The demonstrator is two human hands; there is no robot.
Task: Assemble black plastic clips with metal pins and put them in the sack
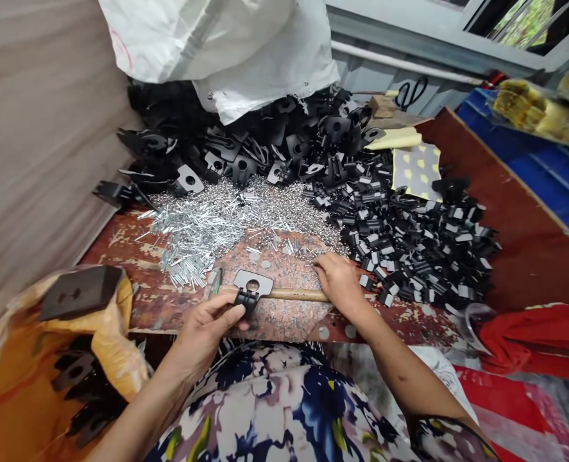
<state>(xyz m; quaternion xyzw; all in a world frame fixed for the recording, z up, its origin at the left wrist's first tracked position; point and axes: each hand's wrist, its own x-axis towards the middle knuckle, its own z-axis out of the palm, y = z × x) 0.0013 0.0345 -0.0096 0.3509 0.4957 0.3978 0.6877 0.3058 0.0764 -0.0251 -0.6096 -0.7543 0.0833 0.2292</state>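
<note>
My left hand is closed on a black plastic clip with a grey face and a round hole, held over the near edge of the work surface. Behind the clip lies a hammer, its wooden handle pointing right. My right hand is over the handle's right end, with its curled fingertips at the near edge of a heap of small metal springs. Whatever those fingertips pinch, if anything, is too small to make out. Left of the springs spreads a pile of thin metal pins.
Small black clip parts are heaped on the right, and larger black pieces along the back under a white sack. A yellow bag with black parts stands at left. Scissors are at the back right.
</note>
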